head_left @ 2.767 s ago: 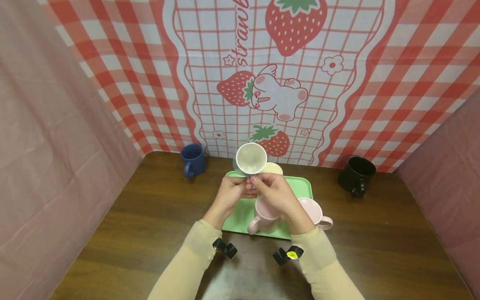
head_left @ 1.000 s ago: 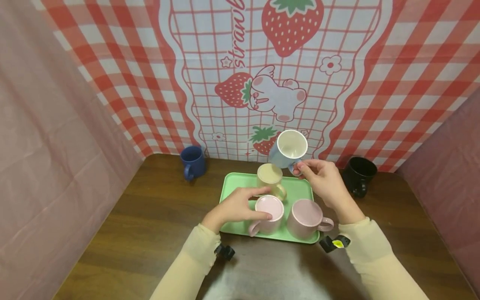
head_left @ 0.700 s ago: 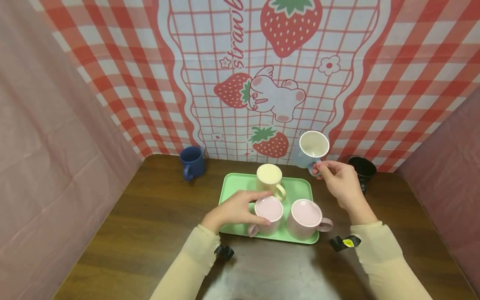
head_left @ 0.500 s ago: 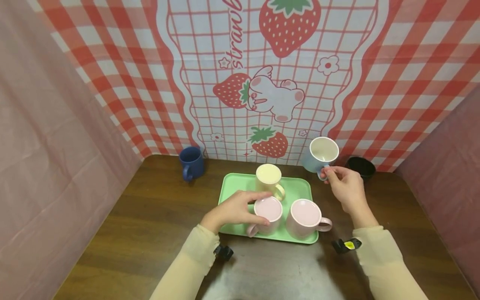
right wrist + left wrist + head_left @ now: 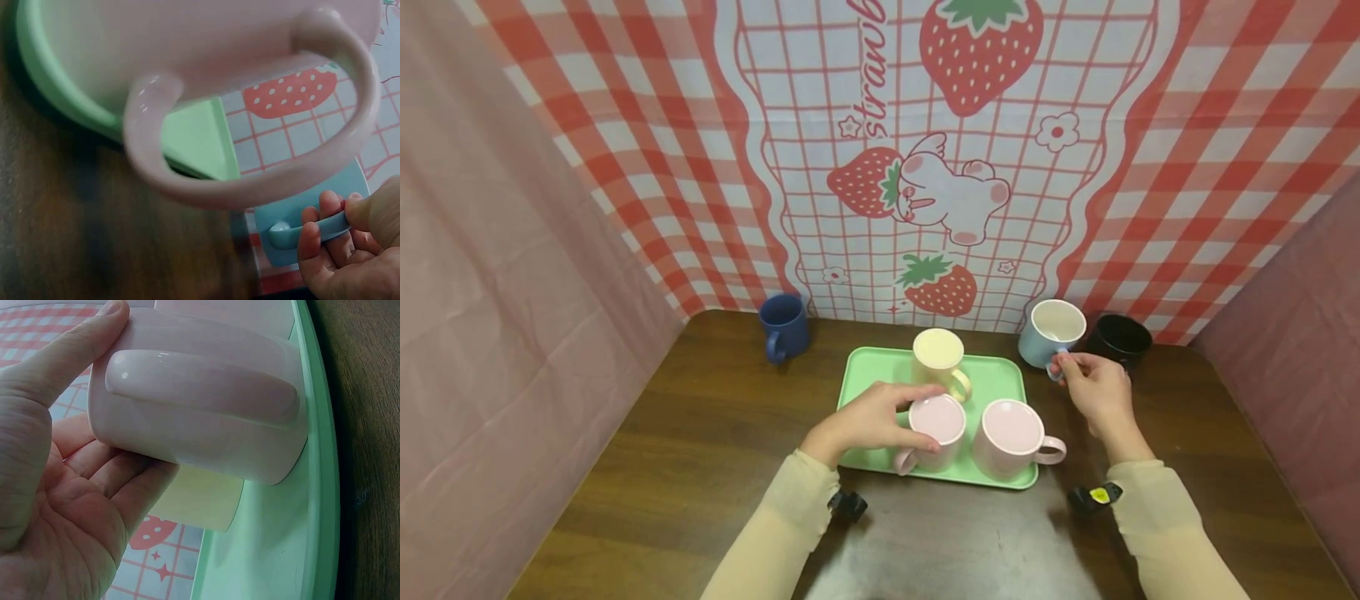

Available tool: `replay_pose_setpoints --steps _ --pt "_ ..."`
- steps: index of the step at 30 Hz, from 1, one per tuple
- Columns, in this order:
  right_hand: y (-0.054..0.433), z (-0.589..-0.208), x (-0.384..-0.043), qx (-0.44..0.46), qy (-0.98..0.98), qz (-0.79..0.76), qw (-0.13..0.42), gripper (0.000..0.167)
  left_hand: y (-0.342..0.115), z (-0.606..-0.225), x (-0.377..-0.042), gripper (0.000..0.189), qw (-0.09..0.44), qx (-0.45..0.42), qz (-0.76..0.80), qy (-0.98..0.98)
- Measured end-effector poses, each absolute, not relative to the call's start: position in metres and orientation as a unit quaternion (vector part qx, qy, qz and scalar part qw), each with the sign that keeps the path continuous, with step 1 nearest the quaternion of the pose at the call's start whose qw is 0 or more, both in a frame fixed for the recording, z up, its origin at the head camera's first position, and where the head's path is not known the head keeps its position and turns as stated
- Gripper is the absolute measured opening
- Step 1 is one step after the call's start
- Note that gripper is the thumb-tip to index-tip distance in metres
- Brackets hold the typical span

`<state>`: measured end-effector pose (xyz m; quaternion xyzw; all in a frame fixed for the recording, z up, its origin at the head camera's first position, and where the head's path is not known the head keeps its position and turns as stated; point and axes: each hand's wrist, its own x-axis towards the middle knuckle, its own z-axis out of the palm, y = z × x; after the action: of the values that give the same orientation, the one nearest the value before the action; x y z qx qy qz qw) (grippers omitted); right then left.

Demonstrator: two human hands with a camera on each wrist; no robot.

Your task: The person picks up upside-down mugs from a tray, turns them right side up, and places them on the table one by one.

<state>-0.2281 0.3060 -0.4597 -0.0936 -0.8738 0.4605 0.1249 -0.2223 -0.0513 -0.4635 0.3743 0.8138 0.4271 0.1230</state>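
Note:
My right hand (image 5: 1096, 395) pinches the handle of a light blue mug (image 5: 1043, 343), upright at the back right beside the black mug; the right wrist view shows thumb and fingers on that handle (image 5: 312, 231). My left hand (image 5: 874, 422) spans the top of a pink mug (image 5: 942, 425) at the front of a green tray (image 5: 872, 364), thumb on one side and fingers on the other, as the left wrist view confirms. Another pink mug (image 5: 1009, 435) stands to its right on the tray, its handle past the edge. Behind them is a pale yellow mug (image 5: 937, 354).
A dark blue mug (image 5: 785, 327) stands at the back left of the wooden table (image 5: 700, 467). The black mug (image 5: 1122, 335) is partly hidden behind my right hand. A strawberry-print cloth (image 5: 940, 192) hangs along the back, with pink cloth at both sides.
Both hands were together at the light blue mug; the right hand has carried it right and lowered it beside the black mug. The left hand has gone to the front pink mug and stayed there.

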Motion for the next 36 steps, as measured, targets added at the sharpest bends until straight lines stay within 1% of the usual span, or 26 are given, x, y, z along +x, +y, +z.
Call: replay_pose_setpoints --steps 10,18,31,36 --pt "0.309 -0.473 -0.230 -0.105 -0.873 0.461 0.118 0.034 -0.052 -0.463 -0.222 0.079 0.131 0.371 0.432 0.811" --pt "0.311 -0.476 -0.233 -0.119 -0.881 0.444 0.112 0.035 -0.052 -0.462 -0.223 0.080 0.123 0.381 0.424 0.812" --pt "0.318 -0.470 -0.235 -0.094 -0.876 0.468 0.061 0.041 -0.053 -0.463 -0.224 0.076 0.119 0.387 0.432 0.806" --pt "0.319 -0.470 -0.235 -0.086 -0.878 0.468 0.052 0.042 -0.053 -0.463 -0.224 0.076 0.119 0.389 0.432 0.805"
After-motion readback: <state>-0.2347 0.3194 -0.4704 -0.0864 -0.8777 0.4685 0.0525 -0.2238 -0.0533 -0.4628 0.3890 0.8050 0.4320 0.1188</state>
